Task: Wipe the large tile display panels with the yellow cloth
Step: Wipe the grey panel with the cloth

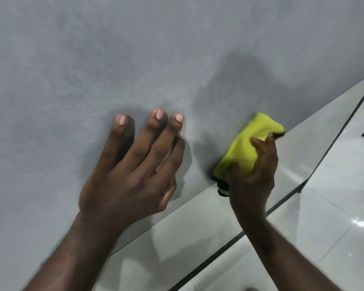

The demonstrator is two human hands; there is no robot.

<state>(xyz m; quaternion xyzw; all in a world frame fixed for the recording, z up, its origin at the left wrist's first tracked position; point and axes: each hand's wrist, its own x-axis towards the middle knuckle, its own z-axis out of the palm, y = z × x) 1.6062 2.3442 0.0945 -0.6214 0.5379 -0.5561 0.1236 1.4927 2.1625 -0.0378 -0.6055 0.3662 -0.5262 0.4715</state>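
Two hands are at work: your left hand (pixel 130 175) lies flat with straight fingers on the grey tile panel (pixel 93 59), holding nothing, while your right hand (pixel 254 175) clutches the bunched yellow cloth (pixel 244 148) against that panel's lower edge, where it meets a paler glossy panel (pixel 198 217). The likely trouble is that your bare palm may smear the surface you mean to clean, and so tight a wad could skip the seam or slip off the edge under a hard push. No brand, label or writing can be read anywhere.
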